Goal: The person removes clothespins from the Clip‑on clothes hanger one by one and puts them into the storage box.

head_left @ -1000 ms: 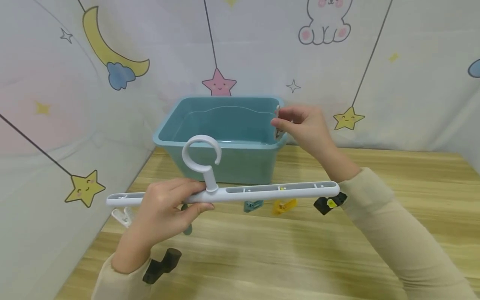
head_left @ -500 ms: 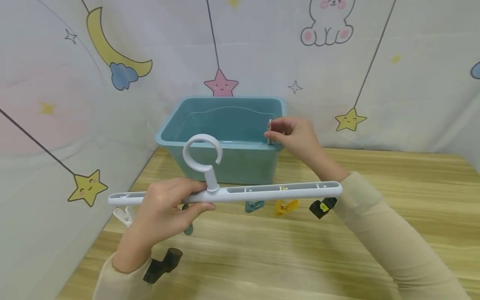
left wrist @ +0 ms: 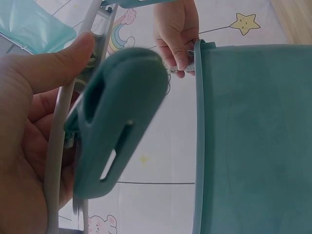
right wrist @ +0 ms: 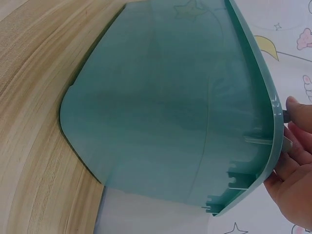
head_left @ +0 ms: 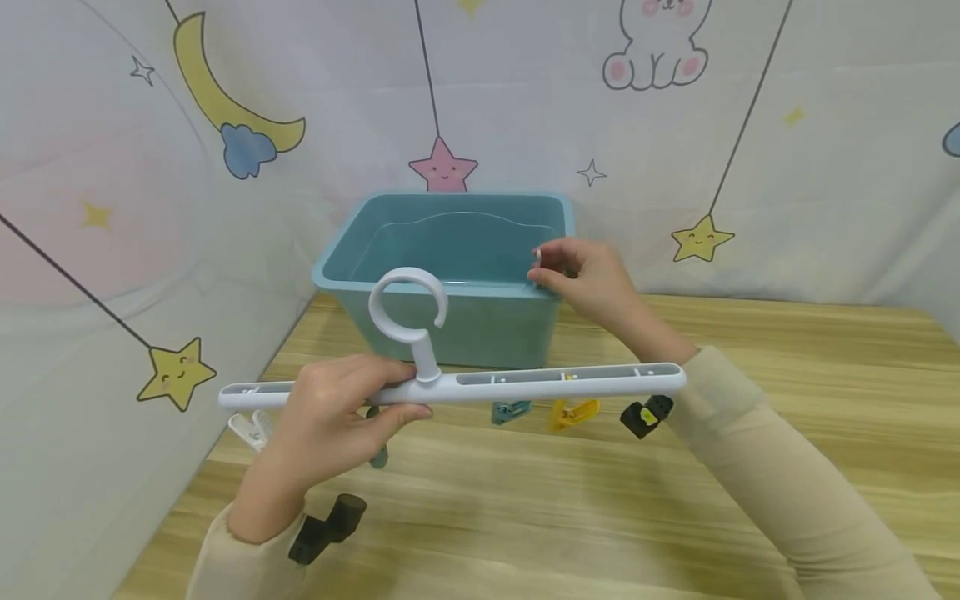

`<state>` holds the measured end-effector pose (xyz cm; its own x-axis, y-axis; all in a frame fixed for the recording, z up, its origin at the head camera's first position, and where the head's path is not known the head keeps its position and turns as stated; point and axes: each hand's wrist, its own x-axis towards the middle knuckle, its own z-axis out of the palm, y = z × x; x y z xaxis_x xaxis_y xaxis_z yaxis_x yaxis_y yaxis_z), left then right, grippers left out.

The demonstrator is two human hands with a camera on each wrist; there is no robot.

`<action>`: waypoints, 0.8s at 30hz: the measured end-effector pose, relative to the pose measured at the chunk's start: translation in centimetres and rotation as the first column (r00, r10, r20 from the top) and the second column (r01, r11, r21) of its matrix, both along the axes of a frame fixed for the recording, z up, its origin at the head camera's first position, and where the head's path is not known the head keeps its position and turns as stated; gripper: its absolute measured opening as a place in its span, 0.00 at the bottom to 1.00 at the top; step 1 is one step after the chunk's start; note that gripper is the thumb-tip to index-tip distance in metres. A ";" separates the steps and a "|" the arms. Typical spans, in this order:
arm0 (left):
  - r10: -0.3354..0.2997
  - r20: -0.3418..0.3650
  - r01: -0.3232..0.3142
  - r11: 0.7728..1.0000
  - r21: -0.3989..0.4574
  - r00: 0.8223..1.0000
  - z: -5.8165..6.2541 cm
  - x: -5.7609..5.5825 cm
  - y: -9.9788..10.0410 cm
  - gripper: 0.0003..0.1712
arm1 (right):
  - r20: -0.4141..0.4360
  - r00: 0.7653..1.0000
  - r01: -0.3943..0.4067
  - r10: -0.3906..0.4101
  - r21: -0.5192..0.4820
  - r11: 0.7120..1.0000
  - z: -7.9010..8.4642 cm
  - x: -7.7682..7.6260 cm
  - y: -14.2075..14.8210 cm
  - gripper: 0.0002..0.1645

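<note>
In the head view my left hand grips a white clip hanger by its bar, just left of the hook. Clips hang below the bar: a white one, a teal one and a yellow one. Close up in the left wrist view, a dark teal clip hangs beside my left fingers. My right hand is over the near right corner of the blue-green bin, pinching a small pale clip-like piece between thumb and fingers. Most of that piece is hidden by the fingers.
The bin stands on a wood-grain table, close to a patterned cloth backdrop. Another cloth wall runs along the left side. A black wrist mount shows beside my left sleeve.
My right hand has moved slightly left and down over the bin's rim with the pale clip-like piece, then stayed nearly still. My left hand holds the hanger in about the same place.
</note>
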<state>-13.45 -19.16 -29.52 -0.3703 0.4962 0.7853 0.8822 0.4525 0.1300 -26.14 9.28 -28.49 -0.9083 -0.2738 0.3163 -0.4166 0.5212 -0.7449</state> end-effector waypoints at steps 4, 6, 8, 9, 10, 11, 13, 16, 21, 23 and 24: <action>-0.005 0.008 0.005 1.000 -0.004 1.000 -0.1 -0.1 0.0 0.23 | -0.011 1.000 -0.013 0.013 0.006 1.000 -0.1 0.0 0.1 0.18; -0.003 0.012 0.003 1.000 -0.006 1.000 0.0 0.0 0.0 0.23 | -0.014 1.000 -0.015 0.015 0.007 1.000 -0.1 0.0 0.2 0.19; 0.003 0.015 -0.003 1.000 -0.008 1.000 0.0 0.0 0.0 0.23 | -0.021 1.000 -0.012 0.012 0.010 1.000 -0.1 0.1 0.4 0.20; 0.004 0.015 -0.004 1.000 -0.008 1.000 0.0 0.0 0.0 0.23 | -0.026 1.000 -0.005 0.006 0.013 1.000 -0.1 0.1 0.6 0.20; 0.006 0.015 -0.006 1.000 -0.006 1.000 0.0 0.0 0.0 0.23 | -0.031 1.000 0.001 -0.001 0.014 1.000 0.0 0.3 0.7 0.20; 0.009 0.017 -0.009 1.000 -0.007 1.000 0.0 0.0 0.0 0.23 | -0.038 0.999 0.009 -0.009 0.012 1.000 0.0 0.4 0.9 0.20; 0.011 0.016 -0.011 1.000 -0.004 1.000 0.0 0.0 0.0 0.22 | -0.052 0.998 0.025 -0.025 0.006 1.000 0.0 0.6 1.4 0.20; 0.004 0.005 -0.004 1.000 0.006 1.000 0.0 0.0 0.0 0.22 | -0.052 0.998 0.035 -0.036 -0.015 0.999 0.2 1.2 2.2 0.21; -0.009 -0.008 0.009 1.000 0.013 1.000 0.1 0.0 -0.1 0.22 | -0.020 0.999 0.049 -0.050 -0.055 0.997 0.2 2.1 3.6 0.23; -0.008 -0.004 0.008 1.000 0.011 1.000 0.0 0.0 -0.1 0.22 | -0.018 0.998 0.056 -0.058 -0.072 0.996 0.1 2.4 4.1 0.23; -0.008 -0.002 0.008 1.000 0.011 1.000 0.0 0.0 -0.1 0.22 | -0.017 0.998 0.064 -0.065 -0.077 0.995 0.1 2.6 4.3 0.23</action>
<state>-13.48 -19.27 -29.49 -0.3652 0.4904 0.7913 0.8860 0.4441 0.1336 -23.56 13.62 -28.40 -0.9168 -0.1894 0.3516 -0.3986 0.4895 -0.7756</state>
